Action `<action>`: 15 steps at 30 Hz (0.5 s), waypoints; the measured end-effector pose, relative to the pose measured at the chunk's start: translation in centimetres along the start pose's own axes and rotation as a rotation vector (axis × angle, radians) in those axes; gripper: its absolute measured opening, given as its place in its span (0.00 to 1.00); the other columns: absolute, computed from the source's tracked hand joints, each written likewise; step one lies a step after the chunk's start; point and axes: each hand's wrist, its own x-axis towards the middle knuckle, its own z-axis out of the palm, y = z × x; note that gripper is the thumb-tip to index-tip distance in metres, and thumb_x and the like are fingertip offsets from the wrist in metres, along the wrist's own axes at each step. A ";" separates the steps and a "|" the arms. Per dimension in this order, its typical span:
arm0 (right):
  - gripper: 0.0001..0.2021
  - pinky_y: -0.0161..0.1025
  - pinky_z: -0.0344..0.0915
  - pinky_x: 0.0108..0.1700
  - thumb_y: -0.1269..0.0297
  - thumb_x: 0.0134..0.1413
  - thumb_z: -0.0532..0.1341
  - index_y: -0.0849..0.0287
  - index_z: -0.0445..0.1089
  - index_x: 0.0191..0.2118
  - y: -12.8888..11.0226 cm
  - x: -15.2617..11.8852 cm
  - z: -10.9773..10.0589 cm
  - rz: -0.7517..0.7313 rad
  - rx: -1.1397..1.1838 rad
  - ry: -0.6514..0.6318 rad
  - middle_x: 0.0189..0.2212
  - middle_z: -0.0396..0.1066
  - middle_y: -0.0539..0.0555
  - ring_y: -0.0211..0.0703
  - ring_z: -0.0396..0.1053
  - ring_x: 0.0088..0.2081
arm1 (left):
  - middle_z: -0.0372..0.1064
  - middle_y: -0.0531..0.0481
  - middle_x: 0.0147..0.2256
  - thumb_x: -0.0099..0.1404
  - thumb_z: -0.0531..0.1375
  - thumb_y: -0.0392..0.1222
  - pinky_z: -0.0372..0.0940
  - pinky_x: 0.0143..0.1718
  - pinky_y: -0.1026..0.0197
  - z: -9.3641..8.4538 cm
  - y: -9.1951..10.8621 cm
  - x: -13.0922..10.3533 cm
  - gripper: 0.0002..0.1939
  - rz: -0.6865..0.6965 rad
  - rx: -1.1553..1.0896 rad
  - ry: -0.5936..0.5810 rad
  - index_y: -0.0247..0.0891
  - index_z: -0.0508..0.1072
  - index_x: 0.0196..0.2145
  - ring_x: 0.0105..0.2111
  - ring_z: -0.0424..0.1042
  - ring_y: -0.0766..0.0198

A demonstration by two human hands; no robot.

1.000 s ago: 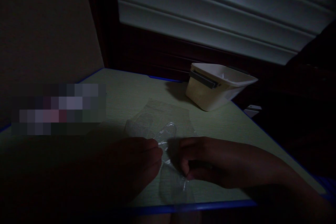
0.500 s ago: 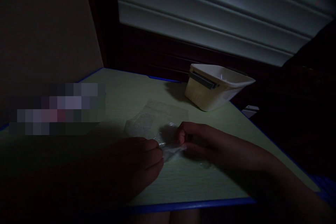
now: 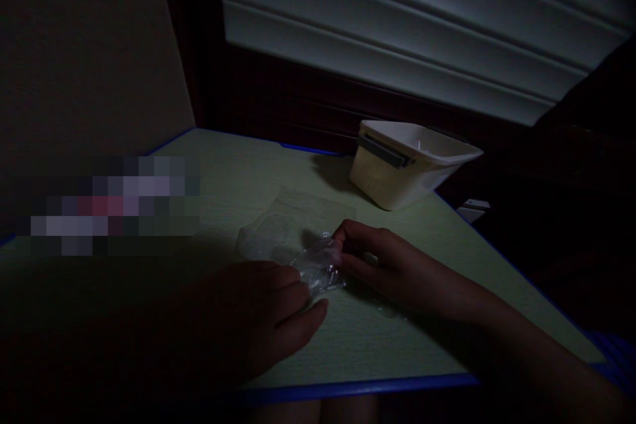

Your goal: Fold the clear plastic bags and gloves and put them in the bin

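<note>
In the dim light, a crumpled clear plastic bag (image 3: 318,265) stretches between my hands, just above the table. My right hand (image 3: 380,255) pinches its edge between thumb and fingers. At the bag's other end my left hand (image 3: 283,305) is closed on it with curled fingers, its thumb standing a little apart; the exact grip is dark and partly hidden. Beneath and behind the bag, a thin translucent sheet (image 3: 308,202) lies flat on the table. Another faint clear piece (image 3: 392,310) lies below my right wrist.
The pale green table (image 3: 238,165) has a blue edge. A cream plastic bin (image 3: 397,179) with a dark handle stands at the back right. On the left is a blurred-out patch (image 3: 109,205). A ribbed pale panel (image 3: 397,26) rises behind.
My right hand has lifted slightly away from me, drawing the bag up and spreading it wider. My left thumb has moved out from the fingers.
</note>
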 end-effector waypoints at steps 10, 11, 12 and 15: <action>0.13 0.34 0.63 0.36 0.58 0.54 0.66 0.59 0.66 0.39 -1.3 -0.5 -1.3 0.104 0.150 -0.164 0.33 0.69 0.49 0.39 0.67 0.36 | 0.70 0.53 0.30 0.69 0.49 0.29 0.59 0.29 0.62 0.0 -0.1 -0.1 0.13 0.022 -0.024 -0.019 0.38 0.72 0.35 0.29 0.68 0.64; 0.14 0.34 0.63 0.37 0.58 0.51 0.68 0.59 0.66 0.38 -1.3 -0.6 -1.5 0.114 0.131 -0.177 0.33 0.69 0.49 0.39 0.67 0.36 | 0.70 0.53 0.30 0.69 0.49 0.29 0.59 0.29 0.61 0.0 -0.1 0.0 0.14 0.033 -0.014 -0.024 0.38 0.71 0.34 0.29 0.68 0.64; 0.14 0.34 0.63 0.37 0.59 0.48 0.70 0.59 0.67 0.37 -1.3 -0.6 -1.6 0.115 0.104 -0.189 0.33 0.69 0.48 0.39 0.67 0.36 | 0.70 0.53 0.30 0.69 0.49 0.28 0.58 0.28 0.61 0.0 0.0 0.0 0.14 0.037 -0.007 -0.030 0.39 0.71 0.32 0.29 0.67 0.64; 0.11 0.33 0.63 0.37 0.63 0.48 0.70 0.59 0.68 0.34 -0.9 -0.4 -1.4 0.070 0.013 -0.216 0.33 0.69 0.49 0.39 0.68 0.36 | 0.69 0.53 0.29 0.69 0.49 0.28 0.58 0.28 0.61 0.1 0.0 -0.1 0.14 -0.005 -0.010 -0.039 0.39 0.70 0.30 0.27 0.66 0.64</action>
